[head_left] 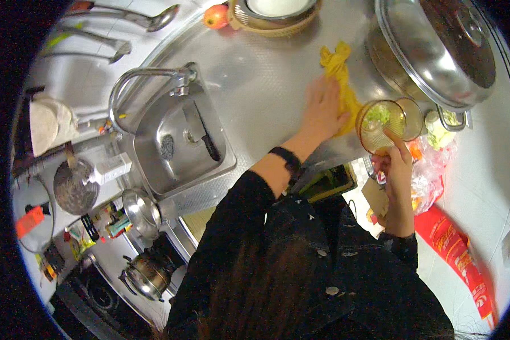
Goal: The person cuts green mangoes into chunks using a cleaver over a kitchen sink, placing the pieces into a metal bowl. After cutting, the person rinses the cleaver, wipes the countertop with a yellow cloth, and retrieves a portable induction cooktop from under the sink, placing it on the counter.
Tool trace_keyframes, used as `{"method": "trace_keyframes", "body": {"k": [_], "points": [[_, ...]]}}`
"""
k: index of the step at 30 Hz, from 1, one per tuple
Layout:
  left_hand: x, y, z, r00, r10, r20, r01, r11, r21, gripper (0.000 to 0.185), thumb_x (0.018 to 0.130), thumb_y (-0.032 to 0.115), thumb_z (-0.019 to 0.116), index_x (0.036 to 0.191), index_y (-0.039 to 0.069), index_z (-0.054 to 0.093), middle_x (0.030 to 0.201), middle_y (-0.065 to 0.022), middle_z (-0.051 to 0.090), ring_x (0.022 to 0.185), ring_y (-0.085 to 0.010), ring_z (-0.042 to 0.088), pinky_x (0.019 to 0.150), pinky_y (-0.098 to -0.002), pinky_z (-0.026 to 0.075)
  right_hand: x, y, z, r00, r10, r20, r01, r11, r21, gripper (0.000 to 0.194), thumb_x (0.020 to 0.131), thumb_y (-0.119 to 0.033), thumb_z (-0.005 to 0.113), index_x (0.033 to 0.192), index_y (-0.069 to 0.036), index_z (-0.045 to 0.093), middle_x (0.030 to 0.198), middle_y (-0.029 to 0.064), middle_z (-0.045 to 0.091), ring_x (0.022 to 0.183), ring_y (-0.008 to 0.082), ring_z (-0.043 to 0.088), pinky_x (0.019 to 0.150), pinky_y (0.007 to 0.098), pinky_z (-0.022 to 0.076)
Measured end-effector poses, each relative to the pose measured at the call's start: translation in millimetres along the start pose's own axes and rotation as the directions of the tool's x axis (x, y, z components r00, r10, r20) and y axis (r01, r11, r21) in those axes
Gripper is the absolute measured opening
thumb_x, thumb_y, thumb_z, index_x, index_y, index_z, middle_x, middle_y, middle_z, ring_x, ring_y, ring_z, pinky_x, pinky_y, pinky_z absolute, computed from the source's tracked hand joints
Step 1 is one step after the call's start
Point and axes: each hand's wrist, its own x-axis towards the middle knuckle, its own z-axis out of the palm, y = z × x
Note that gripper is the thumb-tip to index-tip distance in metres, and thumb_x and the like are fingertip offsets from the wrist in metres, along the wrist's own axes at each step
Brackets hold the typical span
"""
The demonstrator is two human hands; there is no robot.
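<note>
My left hand (325,106) lies blurred, fingers spread, against a yellow cloth (344,91) on the stainless steel counter (263,80); whether the fingers grip the cloth cannot be told. With my right hand (393,163) I hold an amber glass bowl (372,136) by its near side, at the counter's right end. Chopped pale green vegetable (377,114) shows in or through that bowl. Directly behind it is a second clear glass bowl (413,119), partly hidden.
A large lidded steel pot (433,55) stands at the upper right. To the left is a sink (148,144) holding a knife (210,146) and a scouring pad (167,147). An apple (216,17) and a basket (276,29) sit at the top. Plastic bags (429,174) are at right.
</note>
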Motion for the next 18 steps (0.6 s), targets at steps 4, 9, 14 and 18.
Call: {"method": "trace_keyframes", "body": {"k": [4, 9, 14, 18], "points": [[-44, -98, -37, 0.906, -0.421, 0.044, 0.421, 0.907, 0.006, 0.085, 0.085, 0.050, 0.057, 0.143, -0.006, 0.030, 0.152, -0.0227, 0.025, 0.143, -0.0385, 0.017, 0.113, -0.0606, 0.009, 56, 7, 39, 0.998, 0.007, 0.055, -0.005, 0.999, -0.042, 0.041, 0.092, -0.011, 0.041, 0.131, -0.002, 0.049, 0.074, 0.0132, 0.063, 0.050, 0.0133, 0.053, 0.046, 0.0257, 0.0459], [-87, -168, -69, 0.825, -0.565, -0.025, 0.551, 0.793, 0.260, 0.086, 0.085, 0.047, 0.058, 0.143, -0.009, 0.027, 0.153, -0.0227, 0.023, 0.144, -0.0378, 0.013, 0.113, -0.0597, 0.010, 111, 18, 70, 1.000, -0.026, 0.011, 0.027, 0.996, -0.080, 0.042, 0.093, -0.016, 0.043, 0.131, 0.003, 0.046, 0.072, 0.0121, 0.062, 0.052, 0.0130, 0.054, 0.047, 0.0263, 0.0467], [-88, -153, -51, 0.891, -0.452, -0.042, 0.453, 0.877, 0.161, 0.080, 0.086, 0.042, 0.056, 0.143, -0.008, 0.029, 0.152, -0.0247, 0.023, 0.145, -0.0374, 0.012, 0.114, -0.0565, 0.011, 139, 19, 81, 0.999, 0.009, -0.039, -0.009, 1.000, 0.008, 0.040, 0.094, -0.022, 0.049, 0.128, -0.001, 0.048, 0.071, 0.0107, 0.062, 0.051, 0.0120, 0.053, 0.044, 0.0264, 0.0450], [-88, -150, -52, 0.911, -0.411, 0.015, 0.407, 0.906, 0.119, 0.074, 0.087, 0.038, 0.055, 0.142, -0.005, 0.033, 0.152, -0.0248, 0.024, 0.144, -0.0374, 0.016, 0.115, -0.0529, 0.013, 103, 11, 93, 0.929, -0.250, -0.274, 0.117, 0.899, -0.423, 0.038, 0.092, -0.029, 0.055, 0.123, -0.007, 0.051, 0.072, 0.0066, 0.061, 0.053, 0.0113, 0.053, 0.047, 0.0245, 0.0430]]}}
